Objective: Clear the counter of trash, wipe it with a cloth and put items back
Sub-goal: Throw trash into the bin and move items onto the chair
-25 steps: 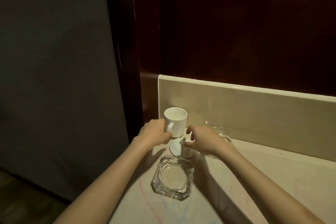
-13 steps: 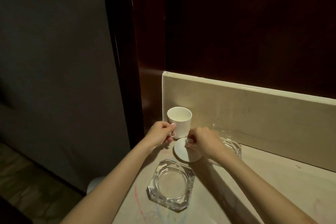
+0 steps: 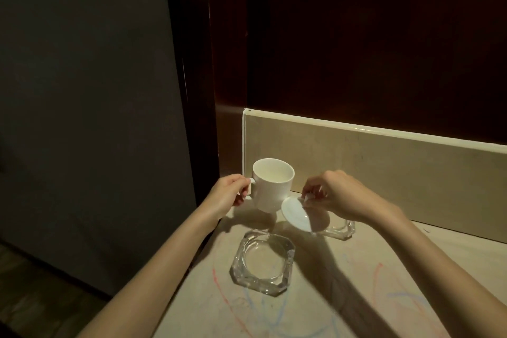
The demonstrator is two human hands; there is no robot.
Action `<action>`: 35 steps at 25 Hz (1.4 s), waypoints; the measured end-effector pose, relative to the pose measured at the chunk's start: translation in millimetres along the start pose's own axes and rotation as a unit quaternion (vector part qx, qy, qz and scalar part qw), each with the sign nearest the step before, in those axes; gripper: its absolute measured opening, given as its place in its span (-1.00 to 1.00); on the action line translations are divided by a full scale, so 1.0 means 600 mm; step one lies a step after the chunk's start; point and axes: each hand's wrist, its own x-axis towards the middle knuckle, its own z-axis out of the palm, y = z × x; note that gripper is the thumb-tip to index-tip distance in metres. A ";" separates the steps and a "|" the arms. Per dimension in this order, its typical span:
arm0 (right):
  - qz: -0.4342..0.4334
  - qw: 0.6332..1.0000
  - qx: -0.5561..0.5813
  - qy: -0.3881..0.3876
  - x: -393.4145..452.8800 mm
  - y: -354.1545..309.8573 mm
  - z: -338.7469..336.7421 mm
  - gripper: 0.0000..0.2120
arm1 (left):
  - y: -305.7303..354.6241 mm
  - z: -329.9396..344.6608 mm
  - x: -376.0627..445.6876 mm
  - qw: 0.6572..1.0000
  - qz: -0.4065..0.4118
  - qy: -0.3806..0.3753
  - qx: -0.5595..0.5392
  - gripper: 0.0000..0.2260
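Note:
My left hand (image 3: pixel 229 195) grips the handle of a white mug (image 3: pixel 271 186), held upright just above the beige counter (image 3: pixel 411 269) near its back left corner. My right hand (image 3: pixel 334 195) pinches the far edge of a small white saucer (image 3: pixel 300 214), tilted beside the mug. A clear glass ashtray (image 3: pixel 263 263) sits in front of both. A second glass ashtray (image 3: pixel 340 229) lies partly hidden under my right hand and the saucer.
Red and blue crayon-like scribbles (image 3: pixel 225 299) mark the counter. A beige backsplash (image 3: pixel 384 162) runs along the back under a dark wooden wall. The counter's left edge drops off beside a dark panel (image 3: pixel 82 118).
The saucer has gone from under the mug to its right, tilted in my right hand. The mug stays in my left hand, slightly to the left.

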 end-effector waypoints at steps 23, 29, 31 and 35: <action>-0.011 0.997 0.055 -0.050 -0.284 -0.344 0.065 -0.94 | -0.100 -0.277 -0.418 0.987 0.050 -0.129 -0.087 -0.61; -0.054 0.991 0.071 -0.098 -0.301 -0.453 0.168 -0.92 | -0.198 -0.370 -0.549 0.991 -0.023 -0.059 -0.114 -0.76; -0.062 0.989 0.075 -0.109 -0.300 -0.493 0.207 -0.90 | -0.225 -0.408 -0.583 0.992 -0.040 -0.035 -0.115 -0.78; -0.073 0.986 0.065 -0.134 -0.288 -0.574 0.279 -0.89 | -0.282 -0.484 -0.626 0.991 -0.069 0.005 -0.116 -0.79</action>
